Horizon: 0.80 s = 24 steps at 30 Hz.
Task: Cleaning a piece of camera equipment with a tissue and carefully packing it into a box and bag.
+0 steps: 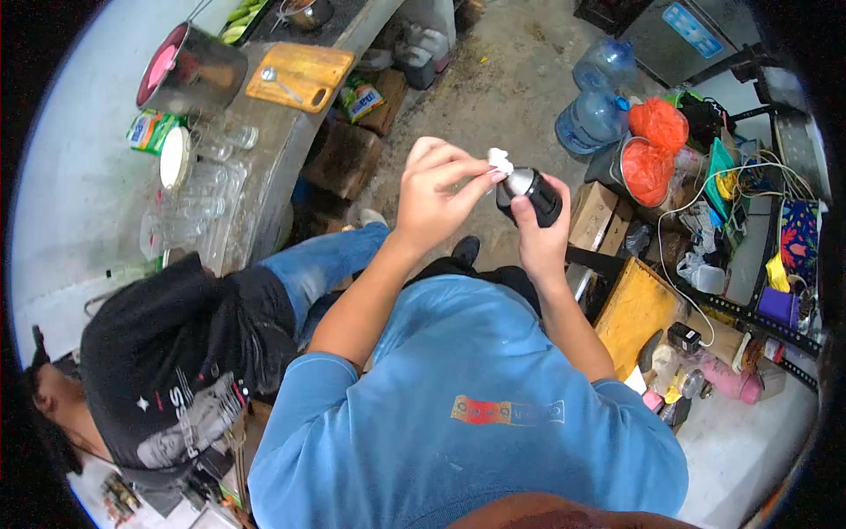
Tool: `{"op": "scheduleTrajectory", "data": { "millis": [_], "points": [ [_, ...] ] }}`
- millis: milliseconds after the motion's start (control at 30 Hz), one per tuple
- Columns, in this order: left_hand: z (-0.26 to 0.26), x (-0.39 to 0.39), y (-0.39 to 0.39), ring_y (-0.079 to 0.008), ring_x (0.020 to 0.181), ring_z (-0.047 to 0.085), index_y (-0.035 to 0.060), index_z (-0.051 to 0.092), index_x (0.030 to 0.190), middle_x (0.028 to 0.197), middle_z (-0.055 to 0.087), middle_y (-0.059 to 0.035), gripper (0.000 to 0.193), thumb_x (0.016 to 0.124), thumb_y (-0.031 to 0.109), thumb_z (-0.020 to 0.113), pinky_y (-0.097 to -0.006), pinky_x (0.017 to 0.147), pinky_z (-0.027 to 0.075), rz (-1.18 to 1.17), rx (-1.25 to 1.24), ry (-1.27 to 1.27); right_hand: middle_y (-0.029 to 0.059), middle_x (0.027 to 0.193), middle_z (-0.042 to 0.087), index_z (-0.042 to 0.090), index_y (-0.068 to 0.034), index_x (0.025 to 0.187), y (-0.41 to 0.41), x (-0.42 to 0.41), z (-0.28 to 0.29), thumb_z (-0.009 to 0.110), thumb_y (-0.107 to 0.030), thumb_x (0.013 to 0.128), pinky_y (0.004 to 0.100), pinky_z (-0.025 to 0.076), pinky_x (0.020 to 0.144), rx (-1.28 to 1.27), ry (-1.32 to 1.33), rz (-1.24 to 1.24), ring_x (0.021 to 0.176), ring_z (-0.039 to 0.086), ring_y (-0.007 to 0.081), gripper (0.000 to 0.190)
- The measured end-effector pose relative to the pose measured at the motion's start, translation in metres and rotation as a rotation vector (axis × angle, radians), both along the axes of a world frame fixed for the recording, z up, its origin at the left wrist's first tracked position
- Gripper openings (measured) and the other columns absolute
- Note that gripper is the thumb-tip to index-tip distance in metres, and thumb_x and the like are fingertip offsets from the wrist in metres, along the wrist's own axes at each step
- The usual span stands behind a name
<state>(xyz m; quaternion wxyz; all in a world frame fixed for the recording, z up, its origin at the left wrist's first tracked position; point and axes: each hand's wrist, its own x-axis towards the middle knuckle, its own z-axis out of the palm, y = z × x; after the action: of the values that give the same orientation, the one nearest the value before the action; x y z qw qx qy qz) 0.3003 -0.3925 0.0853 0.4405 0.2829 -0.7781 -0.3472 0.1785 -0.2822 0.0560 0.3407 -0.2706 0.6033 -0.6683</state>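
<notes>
My left hand (pixel 439 188) pinches a small crumpled white piece (pixel 500 161), perhaps tissue or cloth, between thumb and fingertips. It touches or lies very close to the silvery, cone-shaped top of a black rounded object (pixel 538 202). My right hand (pixel 545 231) grips that object from the side, with the thumb across its front. Both hands are raised before my body, above the concrete floor. What the black object is cannot be told, and its far side is hidden by my fingers.
Left, a counter holds a wooden cutting board (pixel 317 63) with a spoon, a large metal pot (pixel 228 69) and glasses (pixel 201 205). A co-worker in black (pixel 192 337) is close at left. Water jugs (pixel 591 119), red bags (pixel 651 172) and a cluttered shelf (pixel 760 311) stand right.
</notes>
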Motion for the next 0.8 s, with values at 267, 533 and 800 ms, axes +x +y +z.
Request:
{"op": "scheduleTrajectory", "data": {
  "millis": [267,533,800],
  "points": [
    [-0.012,-0.014,-0.021,-0.0185,0.074,0.057,0.0073,0.073,0.080,0.075,0.066,-0.0065,0.008,0.074,0.013,0.074,-0.0312,0.074,0.043,-0.243,0.460,0.064,0.0056,0.100,0.058,0.046,-0.004,0.117,0.013,-0.016,-0.003,0.075,-0.027,0.077,0.0278,0.045,0.082,-0.010,0.084,0.118,0.092,0.057,0.0148,0.054],
    [-0.042,-0.014,-0.020,-0.0071,0.073,0.059,0.0031,0.070,0.094,0.084,0.067,-0.0015,0.017,0.083,0.016,0.068,-0.0225,0.066,0.045,-0.394,1.174,0.053,0.0076,0.102,0.057,0.046,-0.002,0.116,0.022,-0.019,0.007,0.071,-0.022,0.078,0.0272,0.046,0.083,-0.046,-0.025,0.157,0.094,0.056,0.0148,0.050],
    [-0.066,-0.012,-0.003,-0.0077,0.079,0.059,0.0012,0.068,0.100,0.091,0.067,-0.0030,0.020,0.086,0.015,0.065,-0.0237,0.070,0.046,-0.403,1.334,0.379,0.0091,0.111,0.054,0.040,-0.003,0.128,0.006,-0.013,0.004,0.064,-0.030,0.084,0.0284,0.042,0.088,-0.065,0.062,0.167,0.100,0.053,0.0153,0.057]
  ]
}}
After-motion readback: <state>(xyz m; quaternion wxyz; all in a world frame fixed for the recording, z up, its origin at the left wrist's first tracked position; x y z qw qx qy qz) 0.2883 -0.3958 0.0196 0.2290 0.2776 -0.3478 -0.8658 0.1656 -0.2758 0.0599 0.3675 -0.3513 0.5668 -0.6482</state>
